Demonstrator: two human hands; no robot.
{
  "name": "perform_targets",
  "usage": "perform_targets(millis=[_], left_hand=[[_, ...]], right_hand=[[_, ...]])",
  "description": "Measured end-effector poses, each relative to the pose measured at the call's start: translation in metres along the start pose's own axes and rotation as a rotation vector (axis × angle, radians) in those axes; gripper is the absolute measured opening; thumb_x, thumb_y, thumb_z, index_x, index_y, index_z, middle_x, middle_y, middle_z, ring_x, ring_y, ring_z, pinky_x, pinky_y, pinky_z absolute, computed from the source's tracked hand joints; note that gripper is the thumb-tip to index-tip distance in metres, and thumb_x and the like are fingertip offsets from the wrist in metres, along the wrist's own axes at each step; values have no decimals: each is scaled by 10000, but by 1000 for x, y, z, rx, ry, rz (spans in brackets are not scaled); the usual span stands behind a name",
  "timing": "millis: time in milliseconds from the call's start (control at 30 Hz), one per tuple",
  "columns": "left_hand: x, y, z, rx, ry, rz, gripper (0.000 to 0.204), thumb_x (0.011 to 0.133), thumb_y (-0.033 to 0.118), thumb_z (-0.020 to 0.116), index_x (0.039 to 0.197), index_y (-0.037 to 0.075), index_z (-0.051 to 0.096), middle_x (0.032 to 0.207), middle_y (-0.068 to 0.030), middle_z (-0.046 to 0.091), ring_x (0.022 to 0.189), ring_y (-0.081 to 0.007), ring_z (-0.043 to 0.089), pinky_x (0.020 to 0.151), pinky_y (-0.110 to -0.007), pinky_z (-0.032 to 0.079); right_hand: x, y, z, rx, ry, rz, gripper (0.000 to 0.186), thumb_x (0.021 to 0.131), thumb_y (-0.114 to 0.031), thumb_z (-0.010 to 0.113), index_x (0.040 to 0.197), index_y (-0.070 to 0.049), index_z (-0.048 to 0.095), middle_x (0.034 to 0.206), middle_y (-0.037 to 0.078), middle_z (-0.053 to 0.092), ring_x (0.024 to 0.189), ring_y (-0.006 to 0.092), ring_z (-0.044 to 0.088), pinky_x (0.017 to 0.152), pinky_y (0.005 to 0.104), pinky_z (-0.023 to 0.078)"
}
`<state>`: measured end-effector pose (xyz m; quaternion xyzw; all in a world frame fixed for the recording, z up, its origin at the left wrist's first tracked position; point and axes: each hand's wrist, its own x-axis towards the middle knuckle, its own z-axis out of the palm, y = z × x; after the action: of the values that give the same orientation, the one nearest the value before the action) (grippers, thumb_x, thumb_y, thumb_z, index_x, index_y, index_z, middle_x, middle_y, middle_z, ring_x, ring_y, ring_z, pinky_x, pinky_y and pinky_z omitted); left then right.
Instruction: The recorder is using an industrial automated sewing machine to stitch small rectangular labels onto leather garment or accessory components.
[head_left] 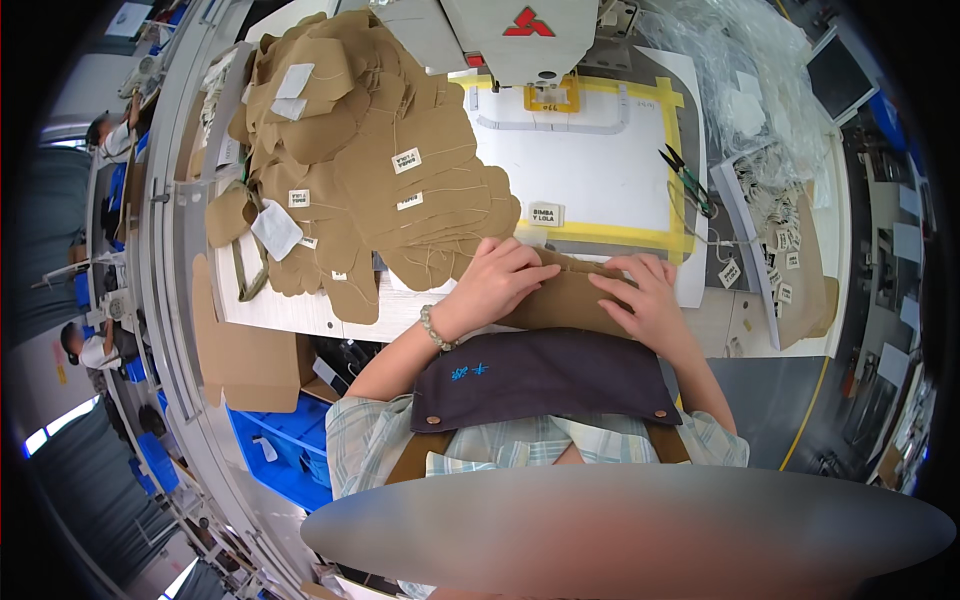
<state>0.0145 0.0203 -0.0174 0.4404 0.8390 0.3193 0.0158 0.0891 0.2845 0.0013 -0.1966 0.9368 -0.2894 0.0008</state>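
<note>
Head view: my left hand (pixel 497 283) and my right hand (pixel 640 300) are apart from each other, with one brown fabric piece (pixel 572 310) spanning the gap between them. The fingertips of both are on it near its upper edge, the left ones at its left part, the right ones at its right part; I cannot tell whether either grip is closed tight around the cloth. The piece lies at the near edge of the worktable (pixel 735 325), just above my dark apron (pixel 545 380). Just beyond my fingers, a small white label (pixel 546 214) rests on the lower part of a white sheet (pixel 570 165) bordered with yellow tape (pixel 678 170), under the sewing machine head (pixel 520 50). Beyond my left hand is a heap of brown pieces (pixel 385 130), several bearing labels. Beyond my right are green-handled snips (pixel 690 182) and, farther right, a pile of loose labels (pixel 785 240). A beaded bracelet (pixel 432 328) circles my left wrist.
</note>
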Motion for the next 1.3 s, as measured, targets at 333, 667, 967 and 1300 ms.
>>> perform_targets(millis=[333,667,967,1300], left_hand=[[-4,-1,-6,-53,-71,-48,175,737,125,770,882,149,674,848,21,569,866,-167,547,762,-312,348],[-1,-1,-37,-725,-30,-521,100,863,85,718,899,65,627,808,-7,647,767,-115,616,793,-278,490],[43,-42,-39,-628,178,-393,547,909,108,661,1385,67,395,895,-82,596,709,-129,589,657,-270,480],[83,-68,-38,-598,166,-390,492,940,42,596,1400,66,423,1372,-82,481,1098,-154,572,929,-299,488]], right_hand=[[9,-1,8,6,2,8,585,760,-206,753,1310,-142,562,1111,38,524,1058,208,496,877,366,312],[17,21,-17,231,-212,157,394,724,-264,786,1055,-125,625,1076,36,502,1063,232,468,938,372,286],[45,51,-6,1065,-13,364,112,1015,-193,508,957,-110,462,838,-34,492,784,35,449,733,209,397],[85,57,-7,1292,-6,669,417,968,-144,577,1348,-131,406,832,39,625,664,116,626,557,234,491]])
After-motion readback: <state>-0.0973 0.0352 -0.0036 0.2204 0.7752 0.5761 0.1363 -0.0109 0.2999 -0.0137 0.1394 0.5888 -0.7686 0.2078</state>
